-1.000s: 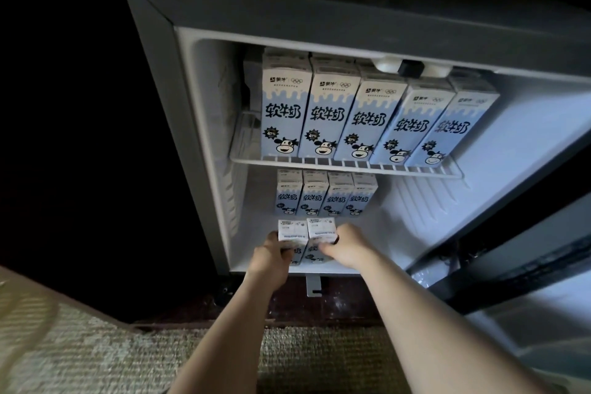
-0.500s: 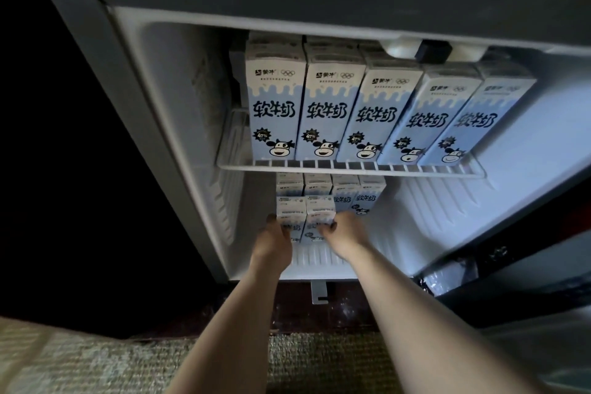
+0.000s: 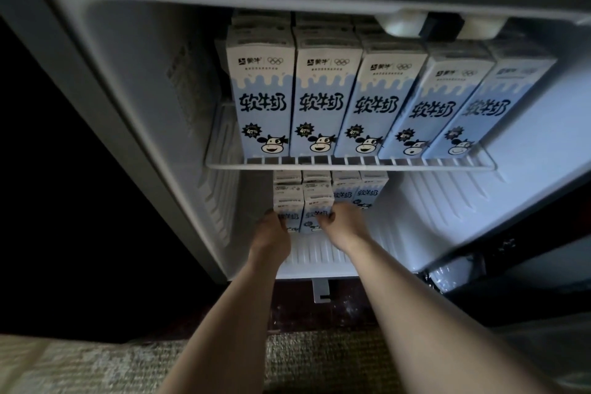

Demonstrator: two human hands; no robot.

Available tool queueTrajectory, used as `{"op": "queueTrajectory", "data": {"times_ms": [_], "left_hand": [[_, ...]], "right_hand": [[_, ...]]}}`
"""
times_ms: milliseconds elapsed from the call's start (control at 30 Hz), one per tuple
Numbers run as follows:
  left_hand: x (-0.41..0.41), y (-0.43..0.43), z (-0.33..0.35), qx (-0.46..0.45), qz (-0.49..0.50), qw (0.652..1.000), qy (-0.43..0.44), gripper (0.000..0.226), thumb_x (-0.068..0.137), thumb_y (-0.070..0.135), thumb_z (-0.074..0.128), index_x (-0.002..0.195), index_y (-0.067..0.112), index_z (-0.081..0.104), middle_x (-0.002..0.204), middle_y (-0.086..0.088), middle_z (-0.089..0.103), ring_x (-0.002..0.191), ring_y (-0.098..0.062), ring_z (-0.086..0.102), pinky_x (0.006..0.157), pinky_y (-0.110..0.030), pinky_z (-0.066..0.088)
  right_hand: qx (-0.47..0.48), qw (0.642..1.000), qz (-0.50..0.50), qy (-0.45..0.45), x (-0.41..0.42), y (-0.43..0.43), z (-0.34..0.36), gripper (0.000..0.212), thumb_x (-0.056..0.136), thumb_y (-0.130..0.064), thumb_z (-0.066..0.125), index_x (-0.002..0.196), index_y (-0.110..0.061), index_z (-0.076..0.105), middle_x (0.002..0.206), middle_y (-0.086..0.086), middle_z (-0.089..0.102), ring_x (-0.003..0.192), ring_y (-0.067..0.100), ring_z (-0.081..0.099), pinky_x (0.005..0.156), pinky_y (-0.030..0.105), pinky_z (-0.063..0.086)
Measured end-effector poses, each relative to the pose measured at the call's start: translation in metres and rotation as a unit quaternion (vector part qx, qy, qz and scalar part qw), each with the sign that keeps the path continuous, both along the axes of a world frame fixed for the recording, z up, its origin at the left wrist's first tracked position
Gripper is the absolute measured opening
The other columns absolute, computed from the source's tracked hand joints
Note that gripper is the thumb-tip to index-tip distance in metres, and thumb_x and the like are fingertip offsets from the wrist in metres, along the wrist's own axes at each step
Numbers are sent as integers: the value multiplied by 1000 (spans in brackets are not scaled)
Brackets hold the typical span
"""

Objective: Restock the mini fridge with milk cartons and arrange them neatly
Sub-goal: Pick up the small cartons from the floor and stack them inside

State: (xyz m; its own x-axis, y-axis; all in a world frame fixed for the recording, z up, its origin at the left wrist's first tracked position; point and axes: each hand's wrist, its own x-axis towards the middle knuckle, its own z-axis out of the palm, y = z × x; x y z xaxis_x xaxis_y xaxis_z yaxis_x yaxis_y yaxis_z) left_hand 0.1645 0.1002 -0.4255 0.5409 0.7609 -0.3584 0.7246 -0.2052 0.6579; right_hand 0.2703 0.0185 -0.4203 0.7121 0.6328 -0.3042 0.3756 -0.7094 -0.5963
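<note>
Both hands are inside the mini fridge point(image 3: 134, 125), low compartment, under the wire shelf point(image 3: 348, 164). My left hand point(image 3: 271, 230) is curled on the outer left side of the left front carton point(image 3: 287, 206); fingers wrap its lower edge. My right hand point(image 3: 343, 224) is curled on the right side of the right front carton point(image 3: 318, 205), fingertips point(image 3: 326, 219) on its front face. So the 2 hands squeeze the pair together from outside, cartons touching each other side to side.

The pair stands on the fridge floor point(image 3: 316, 254), just in front of the back row of cartons point(image 3: 367, 189), apparently touching it, can't confirm. Top shelf: 5 tall milk cartons point(image 3: 323, 99) in front, upright, faces out, more behind them.

Handling guess: small paperboard bricks, probably full so dense for their size, stiff at corners but walls dent if squeezed hard. Coated print likely a bit slick, worse if condensation forms. Best hold is low on the outer side walls, near the base, as now; pushing high could tip them. The ribbed floor may catch a base edge when sliding.

Step in hand: seating the pair flush against the back row. Bare floor remains to the right, so restocking looks unfinished.
</note>
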Motion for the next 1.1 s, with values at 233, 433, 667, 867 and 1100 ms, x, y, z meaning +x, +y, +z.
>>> {"op": "queueTrajectory", "data": {"times_ms": [233, 433, 667, 867, 1100], "left_hand": [[-1, -5, 1, -22, 30, 999, 22, 35, 102, 22, 33, 122, 0, 51, 121, -21, 59, 108, -35, 58, 85, -36, 47], [-10, -16, 17, 0, -43, 994, 102, 44, 102, 29, 34, 132, -1, 43, 131, -21, 53, 119, -33, 52, 95, -34, 43], [-19, -31, 54, 61, -191, 963, 178, 48, 101, 37, 33, 127, -1, 46, 129, -19, 53, 116, -31, 54, 94, -35, 44], [-19, -65, 113, 85, -331, 924, 172, 47, 101, 37, 33, 119, -2, 53, 122, -17, 56, 112, -30, 54, 90, -34, 42], [-33, -132, 194, 165, -422, 877, 161, 48, 102, 34, 29, 115, -5, 54, 122, -20, 56, 104, -31, 55, 90, -35, 41]], "right_hand": [[-55, 998, 0, 0, -5, 1, 3, 30, 98, -28, 48, 73, -11, 46, 61, -2, 42, 52, 8, 41, 45, 22, 29], [-65, 997, -12, 30, -11, -14, 15, 40, 100, -23, 43, 63, -21, 28, 64, -3, 37, 53, 8, 40, 43, 20, 28], [-115, 990, 41, 64, -2, -55, 65, 27, 97, -24, 49, 93, -1, 63, 86, 9, 60, 81, 24, 64, 74, 32, 48], [-114, 991, 74, 15, -4, -97, 119, 26, 95, -23, 52, 73, -9, 57, 91, 17, 63, 99, 32, 66, 75, 31, 45], [-116, 990, 75, 5, -20, -170, 176, 16, 93, -26, 56, 84, -13, 62, 77, 10, 63, 79, 23, 62, 66, 26, 42]]}}
